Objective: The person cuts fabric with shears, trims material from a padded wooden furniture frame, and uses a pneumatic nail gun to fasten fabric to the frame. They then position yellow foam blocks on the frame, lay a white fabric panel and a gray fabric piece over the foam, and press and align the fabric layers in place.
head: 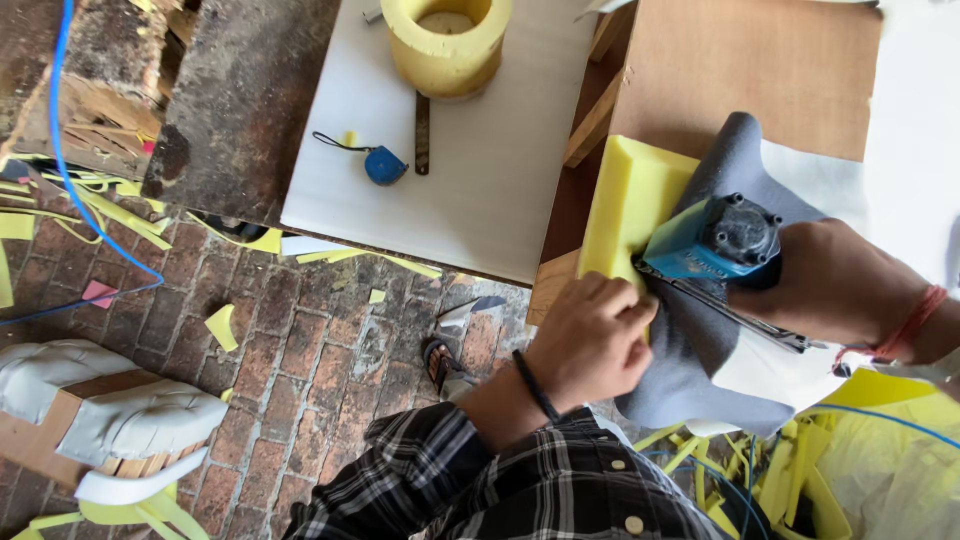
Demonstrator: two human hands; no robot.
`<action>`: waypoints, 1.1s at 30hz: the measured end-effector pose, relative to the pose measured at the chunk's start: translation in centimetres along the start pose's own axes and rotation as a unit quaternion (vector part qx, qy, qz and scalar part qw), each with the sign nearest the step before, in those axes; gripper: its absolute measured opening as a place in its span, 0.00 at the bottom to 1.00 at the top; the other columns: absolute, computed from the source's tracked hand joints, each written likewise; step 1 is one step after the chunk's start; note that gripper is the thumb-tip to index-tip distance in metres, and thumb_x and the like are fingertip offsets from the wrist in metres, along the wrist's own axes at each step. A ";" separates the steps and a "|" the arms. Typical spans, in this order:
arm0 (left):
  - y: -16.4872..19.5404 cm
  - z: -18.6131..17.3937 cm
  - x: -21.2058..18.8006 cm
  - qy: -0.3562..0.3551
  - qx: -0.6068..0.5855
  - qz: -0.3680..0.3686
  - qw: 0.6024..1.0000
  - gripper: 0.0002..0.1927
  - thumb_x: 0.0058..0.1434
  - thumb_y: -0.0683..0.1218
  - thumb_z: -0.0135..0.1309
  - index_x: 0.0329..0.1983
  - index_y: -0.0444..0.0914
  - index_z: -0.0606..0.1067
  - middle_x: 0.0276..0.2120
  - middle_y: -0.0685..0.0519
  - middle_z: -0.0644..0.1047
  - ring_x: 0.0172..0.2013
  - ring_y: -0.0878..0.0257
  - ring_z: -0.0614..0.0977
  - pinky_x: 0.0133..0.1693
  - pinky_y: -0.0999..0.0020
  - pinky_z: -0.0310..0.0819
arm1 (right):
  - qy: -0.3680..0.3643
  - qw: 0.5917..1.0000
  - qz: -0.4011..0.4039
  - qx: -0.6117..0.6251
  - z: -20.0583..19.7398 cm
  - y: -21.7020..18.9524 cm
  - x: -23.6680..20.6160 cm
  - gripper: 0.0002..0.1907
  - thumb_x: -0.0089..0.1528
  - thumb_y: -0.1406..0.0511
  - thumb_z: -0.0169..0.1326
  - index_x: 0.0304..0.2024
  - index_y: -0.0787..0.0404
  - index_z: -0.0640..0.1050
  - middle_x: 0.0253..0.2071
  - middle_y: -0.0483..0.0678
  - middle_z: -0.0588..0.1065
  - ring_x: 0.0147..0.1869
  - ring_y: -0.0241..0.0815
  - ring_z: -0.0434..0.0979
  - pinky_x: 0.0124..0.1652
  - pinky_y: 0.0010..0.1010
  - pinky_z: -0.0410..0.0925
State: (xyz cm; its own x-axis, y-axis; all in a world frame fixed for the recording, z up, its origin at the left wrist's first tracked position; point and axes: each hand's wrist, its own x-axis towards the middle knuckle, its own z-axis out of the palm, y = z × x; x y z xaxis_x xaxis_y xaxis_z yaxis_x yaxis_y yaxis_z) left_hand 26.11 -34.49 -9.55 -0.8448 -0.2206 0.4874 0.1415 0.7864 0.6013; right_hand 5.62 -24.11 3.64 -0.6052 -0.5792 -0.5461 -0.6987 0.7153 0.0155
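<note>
- Two bare hands work at the right of the scene, over a block of yellow foam (630, 205) half wrapped in grey fabric (690, 340).
- The left hand (590, 340), with a black band at the wrist and a plaid sleeve behind it, has its fingers curled and pressed together, pinching the grey fabric against the near edge of the yellow foam.
- The right hand (835, 285), with a red thread at the wrist, is closed around the grip of a blue staple gun (712, 243); its fingers are wrapped tight, and the tool's nose touches the fabric just beside the left hand's fingertips.
- The foam lies on a wooden frame with a brown board (745, 70) on its far side.
- Farther left, a white board (480, 170) carries a thick yellow foam ring (447, 48), a blue tape measure (384, 165) and a dark, narrow tool (422, 135).
- Yellow foam scraps lie scattered over the brick floor (310, 350).
- A grey padded cushion (105, 405) sits at the near left.
- A blue hose (62, 110) runs down the far left side.
</note>
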 end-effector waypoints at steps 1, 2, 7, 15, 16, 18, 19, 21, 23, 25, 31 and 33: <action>-0.4 -0.1 -0.4 0.017 -0.042 -0.012 0.999 0.12 0.61 0.45 0.56 0.44 0.36 0.82 0.41 0.50 0.76 0.45 0.56 0.75 0.55 0.58 0.71 | -0.008 1.000 0.006 0.001 -0.2 0.2 -0.1 0.18 0.54 0.54 0.65 0.30 0.64 0.85 0.22 0.52 0.80 0.26 0.47 0.82 0.33 0.37 0.77; -0.8 -0.3 -0.7 0.035 -0.060 -0.028 0.997 0.11 0.61 0.45 0.56 0.45 0.37 0.82 0.42 0.50 0.76 0.47 0.57 0.75 0.57 0.58 0.71 | -0.018 1.000 0.014 0.002 -0.4 0.4 -0.3 0.19 0.56 0.54 0.65 0.29 0.65 0.85 0.22 0.52 0.79 0.25 0.46 0.81 0.32 0.37 0.77; -2.8 -0.4 -0.4 0.141 -0.081 -0.128 0.978 0.21 0.62 0.51 0.60 0.55 0.37 0.77 0.46 0.46 0.77 0.54 0.49 0.76 0.60 0.52 0.68 | 0.034 0.999 0.000 0.015 -0.6 0.3 -1.3 0.21 0.55 0.53 0.66 0.31 0.66 0.84 0.23 0.56 0.80 0.26 0.50 0.83 0.35 0.39 0.77; -4.3 0.8 1.0 0.040 -0.336 -0.262 0.904 0.46 0.63 0.57 0.51 0.77 0.31 0.49 0.71 0.36 0.63 0.70 0.43 0.67 0.67 0.54 0.59 | 0.010 1.000 0.002 0.006 -1.1 -0.7 -0.7 0.22 0.53 0.53 0.67 0.32 0.67 0.82 0.24 0.57 0.81 0.29 0.50 0.82 0.35 0.39 0.77; -4.3 0.9 0.9 0.031 -0.330 -0.270 0.904 0.47 0.62 0.59 0.49 0.77 0.31 0.49 0.71 0.36 0.63 0.69 0.43 0.68 0.67 0.55 0.60 | 0.009 1.000 0.007 -0.019 -1.0 -0.5 -0.6 0.25 0.54 0.51 0.68 0.32 0.68 0.82 0.24 0.57 0.80 0.29 0.50 0.82 0.35 0.38 0.77; -4.5 1.1 0.6 0.057 -0.298 -0.243 0.921 0.46 0.65 0.60 0.49 0.77 0.30 0.51 0.71 0.35 0.64 0.70 0.41 0.68 0.68 0.53 0.60 | 0.002 0.999 0.018 -0.035 -0.3 -0.1 -0.1 0.26 0.54 0.51 0.68 0.31 0.70 0.82 0.25 0.56 0.79 0.29 0.49 0.82 0.34 0.37 0.77; -4.4 1.3 0.5 0.067 -0.284 -0.226 0.929 0.45 0.66 0.60 0.48 0.77 0.29 0.52 0.71 0.34 0.65 0.70 0.40 0.68 0.69 0.52 0.60 | -0.003 0.999 0.027 -0.027 0.1 0.3 0.0 0.25 0.53 0.51 0.68 0.31 0.70 0.82 0.25 0.56 0.79 0.29 0.49 0.82 0.34 0.38 0.78; -4.3 1.7 0.4 0.078 -0.255 -0.214 0.940 0.45 0.68 0.61 0.48 0.77 0.29 0.52 0.71 0.34 0.66 0.70 0.40 0.69 0.70 0.51 0.61 | -0.003 1.000 0.021 -0.016 1.0 1.1 0.6 0.23 0.52 0.52 0.68 0.31 0.68 0.84 0.24 0.55 0.80 0.28 0.49 0.83 0.34 0.38 0.77; -4.3 1.7 0.4 0.072 -0.248 -0.221 0.940 0.45 0.68 0.62 0.47 0.77 0.30 0.52 0.70 0.34 0.67 0.69 0.40 0.71 0.69 0.51 0.63 | 0.011 1.000 -0.012 -0.005 1.9 2.0 1.5 0.21 0.51 0.52 0.68 0.31 0.64 0.86 0.23 0.56 0.82 0.28 0.49 0.86 0.34 0.38 0.77; -4.3 1.6 0.4 0.053 -0.273 -0.243 0.929 0.46 0.66 0.63 0.46 0.77 0.30 0.52 0.66 0.34 0.70 0.65 0.41 0.74 0.67 0.51 0.66 | 0.034 0.999 -0.022 -0.003 3.3 2.5 2.0 0.19 0.48 0.54 0.70 0.32 0.61 0.86 0.23 0.55 0.82 0.28 0.49 0.84 0.35 0.39 0.76; -4.6 0.8 0.0 0.044 -0.280 -0.239 0.929 0.45 0.64 0.59 0.49 0.78 0.31 0.53 0.67 0.34 0.69 0.65 0.39 0.72 0.66 0.48 0.61 | -0.018 0.999 0.017 0.022 2.7 4.2 2.7 0.15 0.51 0.57 0.71 0.31 0.61 0.85 0.23 0.50 0.79 0.26 0.42 0.81 0.33 0.35 0.75; -4.5 1.0 0.0 0.049 -0.289 -0.236 0.926 0.44 0.65 0.60 0.50 0.77 0.32 0.53 0.69 0.35 0.68 0.66 0.40 0.70 0.67 0.49 0.60 | -0.027 0.999 0.036 0.011 1.9 4.0 2.1 0.17 0.52 0.57 0.71 0.31 0.64 0.84 0.23 0.50 0.80 0.26 0.42 0.81 0.33 0.34 0.75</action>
State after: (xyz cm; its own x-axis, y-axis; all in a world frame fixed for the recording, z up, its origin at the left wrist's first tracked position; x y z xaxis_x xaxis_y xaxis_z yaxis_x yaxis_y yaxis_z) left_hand 24.98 -37.48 -12.88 -0.8362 -0.5345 0.1225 0.0457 0.1547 0.9869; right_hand 2.34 -21.72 0.94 -0.6319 -0.5041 -0.5887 -0.6452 0.7630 0.0392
